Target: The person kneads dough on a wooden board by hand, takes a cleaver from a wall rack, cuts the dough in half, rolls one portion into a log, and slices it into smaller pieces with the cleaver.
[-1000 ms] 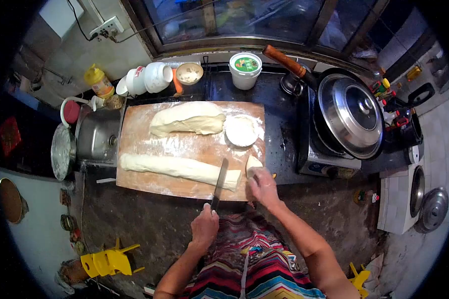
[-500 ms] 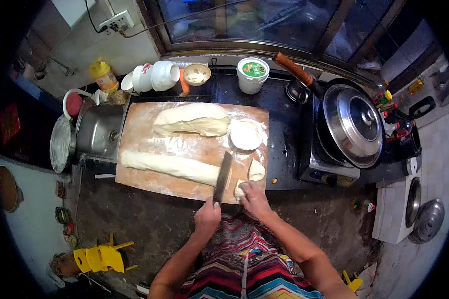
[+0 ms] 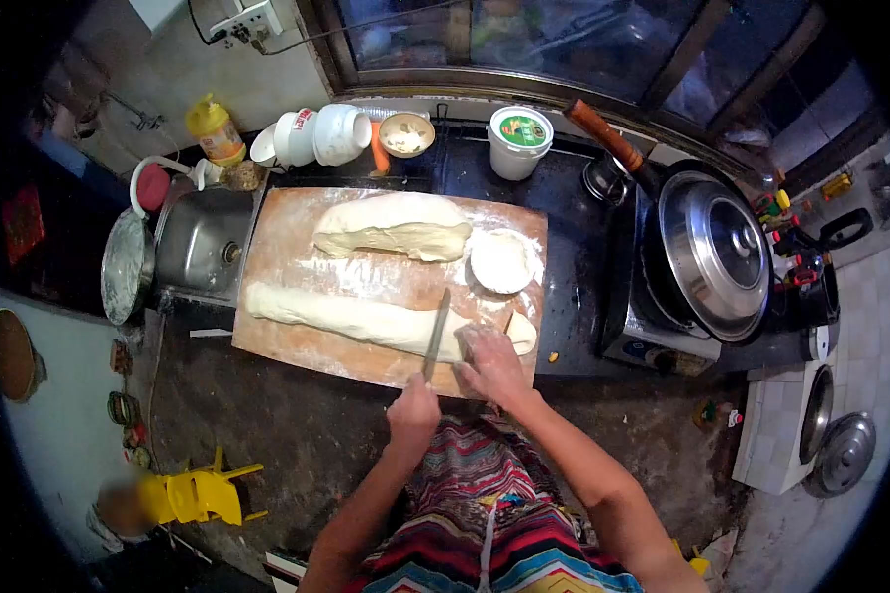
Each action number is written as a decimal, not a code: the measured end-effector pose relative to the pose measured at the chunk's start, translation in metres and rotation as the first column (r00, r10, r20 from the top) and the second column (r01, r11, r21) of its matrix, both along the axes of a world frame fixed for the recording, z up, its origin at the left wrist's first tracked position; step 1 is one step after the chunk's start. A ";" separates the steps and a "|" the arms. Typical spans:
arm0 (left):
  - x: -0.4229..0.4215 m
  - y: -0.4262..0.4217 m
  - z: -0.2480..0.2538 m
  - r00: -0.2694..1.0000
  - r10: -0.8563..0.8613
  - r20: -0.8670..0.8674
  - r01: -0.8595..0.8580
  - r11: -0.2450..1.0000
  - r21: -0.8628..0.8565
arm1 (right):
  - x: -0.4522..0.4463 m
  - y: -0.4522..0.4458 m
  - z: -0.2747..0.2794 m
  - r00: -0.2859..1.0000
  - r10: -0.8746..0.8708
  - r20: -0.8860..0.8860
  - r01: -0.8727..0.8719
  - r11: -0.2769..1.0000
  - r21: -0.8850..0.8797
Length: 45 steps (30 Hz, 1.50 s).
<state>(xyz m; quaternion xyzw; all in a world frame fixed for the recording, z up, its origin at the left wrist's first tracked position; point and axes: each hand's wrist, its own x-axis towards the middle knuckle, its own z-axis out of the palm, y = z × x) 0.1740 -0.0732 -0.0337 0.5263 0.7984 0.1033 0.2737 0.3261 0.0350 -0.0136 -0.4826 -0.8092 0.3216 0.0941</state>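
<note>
My left hand (image 3: 413,410) is closed round the handle of a knife (image 3: 437,334), whose blade lies across the long dough roll (image 3: 351,318) near its right end. My right hand (image 3: 491,364) rests on the dough just right of the blade, fingers bent over it; their tips are partly hidden. A cut dough piece (image 3: 522,334) lies beside that hand at the board's right edge. Behind the roll sits a larger folded dough lump (image 3: 394,225) on the floured wooden board (image 3: 297,368), with a white bowl of flour (image 3: 502,262) to its right.
Left of the board is a steel sink (image 3: 203,237) with a metal basin (image 3: 127,267). Stacked bowls (image 3: 341,135), a small bowl (image 3: 406,135) and a white tub (image 3: 520,140) stand behind. A lidded wok (image 3: 717,255) sits on the stove at right.
A second piece was cut off the roll's right end and lay under my right hand. Now that hand has moved left onto the roll's end, and the blade is on the dough again.
</note>
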 end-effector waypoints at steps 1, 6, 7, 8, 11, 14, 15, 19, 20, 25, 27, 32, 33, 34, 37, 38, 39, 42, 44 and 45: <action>0.002 0.011 -0.012 1.000 0.015 -0.005 -0.015 1.000 0.022 | -0.009 0.002 -0.005 1.000 -0.012 0.003 0.012 0.996 0.092; -0.011 0.018 0.019 0.998 0.054 0.042 -0.055 0.998 0.038 | -0.021 0.016 -0.010 1.000 -0.021 -0.021 0.025 0.985 0.169; -0.016 0.013 0.026 0.997 0.066 0.051 -0.068 0.997 0.044 | -0.019 0.018 -0.006 1.000 -0.026 -0.016 0.028 0.996 0.089; -0.022 0.006 0.027 0.998 0.069 0.011 -0.069 0.996 0.054 | -0.017 0.014 -0.006 0.991 -0.097 -0.097 0.113 0.978 0.176; -0.035 -0.013 0.044 0.996 0.043 -0.073 -0.029 0.984 0.178 | -0.002 0.017 -0.002 0.986 -0.166 -0.001 0.164 0.974 0.155; -0.044 -0.017 0.049 0.992 0.013 -0.123 0.002 0.992 0.123 | 0.002 0.021 0.006 0.987 -0.026 0.159 0.012 0.996 0.089; -0.046 -0.015 0.051 0.993 0.011 -0.122 0.000 0.995 0.097 | 0.001 0.022 0.014 0.986 -0.002 0.168 -0.016 0.995 0.102; -0.046 -0.012 0.058 0.997 -0.005 -0.079 0.006 1.000 0.007 | -0.002 0.014 0.008 0.997 -0.063 0.042 0.055 0.985 0.164; -0.046 -0.007 0.058 0.998 -0.008 -0.062 0.004 0.998 -0.058 | -0.005 0.014 0.004 0.999 -0.048 0.017 0.044 0.986 0.162; -0.033 0.026 -0.009 0.998 0.041 0.040 -0.045 0.994 0.103 | -0.044 0.021 0.005 0.999 -0.045 0.000 0.045 0.998 -0.046; -0.033 0.046 -0.011 0.999 0.036 0.005 -0.036 0.997 0.063 | -0.059 0.033 -0.010 0.988 0.023 0.153 -0.013 0.997 -0.070; -0.058 0.028 0.031 1.000 0.009 -0.023 -0.007 0.998 0.060 | -0.071 0.022 -0.028 0.969 0.108 0.224 -0.095 0.993 -0.070; -0.063 0.020 0.048 0.999 0.008 -0.038 -0.007 1.000 0.008 | -0.069 0.014 -0.025 0.961 0.151 0.231 -0.134 0.987 -0.090; -0.067 0.016 0.058 0.999 0.010 -0.050 -0.012 0.999 -0.040 | -0.064 0.002 -0.022 0.971 0.169 0.170 -0.154 0.983 -0.097; -0.079 0.006 0.062 0.987 0.163 0.014 -0.158 0.972 -0.174 | -0.053 -0.009 -0.015 0.968 0.198 0.155 -0.185 0.978 -0.094; -0.081 0.005 0.066 0.989 0.146 0.013 -0.141 0.974 -0.179 | -0.050 -0.009 -0.019 0.975 0.204 0.088 -0.195 0.975 -0.106; -0.083 0.005 0.070 0.992 0.128 0.013 -0.123 0.975 -0.185 | -0.055 -0.003 0.000 0.981 0.173 0.092 -0.158 0.976 -0.150; -0.082 0.012 0.064 0.992 0.124 0.016 -0.116 0.958 -0.261 | -0.061 0.012 0.027 0.992 0.078 0.099 -0.060 0.983 -0.176; -0.077 0.026 0.039 0.991 0.123 0.048 -0.109 0.967 -0.230 | -0.068 0.021 -0.001 0.998 0.031 0.060 -0.024 0.994 -0.104; -0.074 0.037 0.016 0.990 0.118 0.073 -0.105 0.981 -0.166 | -0.075 0.023 -0.008 0.999 0.012 0.036 -0.010 0.997 -0.073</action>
